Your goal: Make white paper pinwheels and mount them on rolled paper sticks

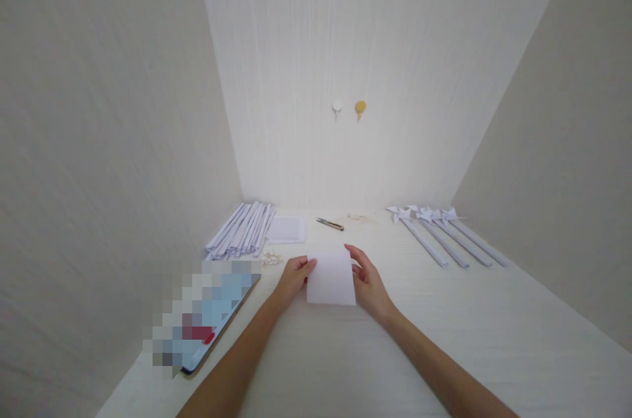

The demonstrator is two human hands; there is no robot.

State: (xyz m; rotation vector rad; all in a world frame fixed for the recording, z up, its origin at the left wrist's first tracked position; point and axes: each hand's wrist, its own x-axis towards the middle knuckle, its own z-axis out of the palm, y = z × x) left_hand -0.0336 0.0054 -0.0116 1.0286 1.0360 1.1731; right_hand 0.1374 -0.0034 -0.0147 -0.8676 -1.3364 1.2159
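Note:
Between my two hands is a square sheet of white paper (330, 280), raised over the table. My left hand (293, 278) is closed on its left edge, thumb on the near face and the other fingers behind. On the opposite side, my right hand (368, 281) is at the right edge with its fingers apart. Its index finger reaches to the upper right corner, and some fingertips are hidden behind the sheet. Beyond the paper lie small thread snips (330, 224) and a stack of white paper squares (286, 229).
Rolled paper sticks (244, 230) are piled at the back left. Several paper pinwheels on sticks (434, 234) lie at the right. Small pale pieces (271, 259) sit near my left hand. A partly blurred tablet-like device (222, 313) stands at the left. Two hooks (360, 106) are on the back wall.

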